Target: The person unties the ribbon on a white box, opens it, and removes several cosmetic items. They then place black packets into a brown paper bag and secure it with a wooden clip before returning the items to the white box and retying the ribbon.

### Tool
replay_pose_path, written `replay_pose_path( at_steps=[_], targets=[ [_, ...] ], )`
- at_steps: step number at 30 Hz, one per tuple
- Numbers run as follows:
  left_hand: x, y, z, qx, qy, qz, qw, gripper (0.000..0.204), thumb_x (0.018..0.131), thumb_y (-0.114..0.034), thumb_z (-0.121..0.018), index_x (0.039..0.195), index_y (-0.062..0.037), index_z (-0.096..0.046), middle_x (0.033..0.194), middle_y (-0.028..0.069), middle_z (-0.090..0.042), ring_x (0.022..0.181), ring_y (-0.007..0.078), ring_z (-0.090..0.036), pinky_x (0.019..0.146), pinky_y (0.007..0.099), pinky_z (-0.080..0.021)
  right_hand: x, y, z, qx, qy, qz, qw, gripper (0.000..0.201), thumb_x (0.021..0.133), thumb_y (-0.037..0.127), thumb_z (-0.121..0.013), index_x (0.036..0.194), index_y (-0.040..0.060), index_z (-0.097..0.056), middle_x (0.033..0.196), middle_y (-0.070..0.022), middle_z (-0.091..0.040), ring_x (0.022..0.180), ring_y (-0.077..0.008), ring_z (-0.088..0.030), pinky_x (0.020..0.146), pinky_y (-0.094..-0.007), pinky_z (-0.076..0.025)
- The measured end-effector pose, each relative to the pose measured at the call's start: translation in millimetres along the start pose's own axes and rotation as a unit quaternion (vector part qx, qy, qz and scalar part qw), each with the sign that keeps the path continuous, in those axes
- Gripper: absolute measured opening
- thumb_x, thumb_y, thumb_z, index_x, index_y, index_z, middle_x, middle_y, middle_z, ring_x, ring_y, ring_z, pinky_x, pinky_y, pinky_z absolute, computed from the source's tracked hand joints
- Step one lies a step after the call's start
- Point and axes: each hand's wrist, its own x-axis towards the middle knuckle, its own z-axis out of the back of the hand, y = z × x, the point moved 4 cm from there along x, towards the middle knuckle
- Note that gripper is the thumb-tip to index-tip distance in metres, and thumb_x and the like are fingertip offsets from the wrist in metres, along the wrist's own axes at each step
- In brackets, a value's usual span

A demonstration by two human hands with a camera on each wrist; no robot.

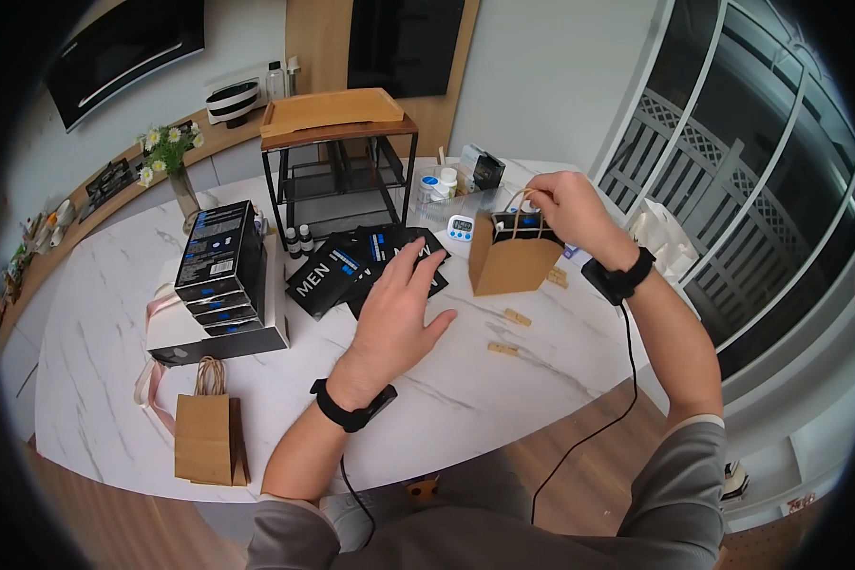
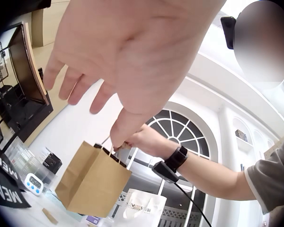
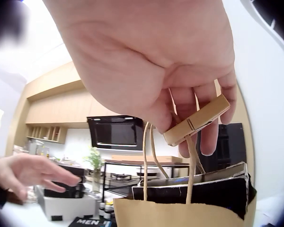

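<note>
Fingers and thumb of my right hand (image 1: 570, 211) grip a wooden clothespin (image 3: 197, 121) together with a twisted handle (image 3: 192, 165) of a brown paper bag (image 1: 513, 261). The bag stands upright at the right of the table, with black packaging (image 3: 217, 189) showing in its mouth. My left hand (image 1: 401, 318) is empty, its fingers spread and fairly straight, over the front of a pile of black packets (image 1: 325, 275) printed "MEN". In the right wrist view, the left hand (image 3: 33, 175) hovers to the left of the bag.
Loose clothespins (image 1: 517, 316) lie before the bag. A white timer (image 1: 460, 228) and clear bin (image 1: 480, 201) stand behind. Stacked black boxes (image 1: 220, 256) rest on a larger box (image 1: 275, 323) at left, near folded paper bags (image 1: 209, 437). A black rack (image 1: 340, 133) stands at the back.
</note>
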Motion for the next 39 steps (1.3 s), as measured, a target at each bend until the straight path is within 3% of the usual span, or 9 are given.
replay_pose_path(
  at_steps=[5, 7, 8, 9, 11, 12, 22, 32, 39],
  targets=[
    [0, -22, 14, -0.02, -0.042, -0.04, 0.998, 0.098, 0.077, -0.01, -0.088, 0.16, -0.0045, -0.036, 0.158, 0.0276, -0.043, 0.146, 0.0447, -0.044, 0.12, 0.0454, -0.041, -40, 61, -26, 0.061, 0.058, 0.112, 0.99, 0.013, 0.093, 0.011, -0.065, 0.098, 0.0048, -0.076, 0.086, -0.023, -0.071, 0.084, -0.0446, -0.068, 0.077, -0.0513, -0.055],
    [-1, -23, 12, -0.017, 0.025, -0.026, 0.999, 0.097, 0.075, -0.009, -0.086, 0.159, -0.002, -0.037, 0.154, 0.0258, -0.048, 0.142, 0.0426, -0.048, 0.118, 0.0441, -0.043, -59, 92, -31, 0.123, 0.064, 0.172, 0.975, 0.012, 0.093, 0.006, -0.068, 0.1, -0.0003, -0.076, 0.088, -0.02, -0.073, 0.077, -0.0387, -0.07, 0.07, -0.0425, -0.055],
    [-2, -22, 12, -0.036, 0.01, -0.043, 0.998, 0.079, 0.075, -0.009, -0.083, 0.146, -0.0041, -0.051, 0.135, 0.023, -0.063, 0.126, 0.0413, -0.061, 0.105, 0.0449, -0.052, -65, 95, -40, 0.14, 0.06, 0.191, 0.97, 0.012, 0.094, 0.007, -0.068, 0.1, -0.0006, -0.075, 0.088, -0.0195, -0.073, 0.076, -0.0386, -0.07, 0.069, -0.0423, -0.055],
    [-3, -21, 15, -0.034, 0.01, -0.043, 0.998, 0.079, 0.075, -0.009, -0.083, 0.146, -0.0041, -0.051, 0.135, 0.023, -0.063, 0.126, 0.0413, -0.061, 0.105, 0.0449, -0.052, -70, 97, -48, 0.157, 0.056, 0.211, 0.963, 0.012, 0.095, 0.008, -0.068, 0.1, -0.0009, -0.075, 0.088, -0.019, -0.073, 0.075, -0.0385, -0.069, 0.068, -0.042, -0.055],
    [-5, -14, 11, -0.051, 0.195, 0.079, 0.976, 0.057, 0.076, -0.011, -0.083, 0.127, -0.0057, -0.059, 0.113, 0.0192, -0.071, 0.107, 0.0417, -0.069, 0.09, 0.0473, -0.057, -75, 104, -49, 0.16, 0.095, 0.164, 0.969, 0.013, 0.095, 0.011, -0.068, 0.099, 0.0005, -0.075, 0.089, -0.0197, -0.073, 0.081, -0.0407, -0.07, 0.072, -0.0455, -0.055],
    [-6, -13, 14, -0.056, 0.167, 0.067, 0.982, 0.042, 0.077, -0.01, -0.081, 0.114, -0.0059, -0.061, 0.099, 0.0185, -0.073, 0.098, 0.0422, -0.071, 0.083, 0.0476, -0.057, -77, 104, -51, 0.161, 0.135, 0.116, 0.971, 0.015, 0.096, 0.015, -0.068, 0.099, 0.002, -0.075, 0.089, -0.0204, -0.073, 0.086, -0.0429, -0.07, 0.076, -0.0491, -0.056],
    [-2, 9, 23, -0.048, 0.173, 0.086, 0.98, 0.04, 0.076, -0.002, -0.078, 0.114, -0.0018, -0.066, 0.106, 0.0203, -0.075, 0.101, 0.0401, -0.073, 0.088, 0.0426, -0.058, -94, 77, -48, 0.076, 0.144, 0.056, 0.985, 0.022, 0.093, 0.024, -0.075, 0.085, 0.0029, -0.075, 0.077, -0.0176, -0.072, 0.075, -0.0385, -0.071, 0.069, -0.0484, -0.055],
    [-3, 18, 28, -0.061, 0.205, 0.099, 0.972, 0.061, 0.075, -0.003, -0.082, 0.131, 0.001, -0.06, 0.115, 0.0208, -0.073, 0.113, 0.0372, -0.071, 0.097, 0.0405, -0.056, -95, 78, -22, 0.097, 0.176, 0.108, 0.974, 0.026, 0.089, 0.024, -0.079, 0.076, 0.0029, -0.072, 0.067, -0.0166, -0.066, 0.066, -0.0382, -0.066, 0.061, -0.0473, -0.051],
    [-15, 38, 63, -0.067, 0.231, 0.07, 0.968, 0.061, 0.081, -0.01, -0.082, 0.137, -0.0005, -0.059, 0.127, 0.0186, -0.069, 0.124, 0.0346, -0.065, 0.106, 0.04, -0.051, -117, -40, -91, -0.035, 0.183, 0.005, 0.983, 0.021, 0.09, 0.023, -0.075, 0.082, 0.0038, -0.075, 0.079, -0.0192, -0.072, 0.076, -0.0389, -0.072, 0.069, -0.0477, -0.057]
  ],
)
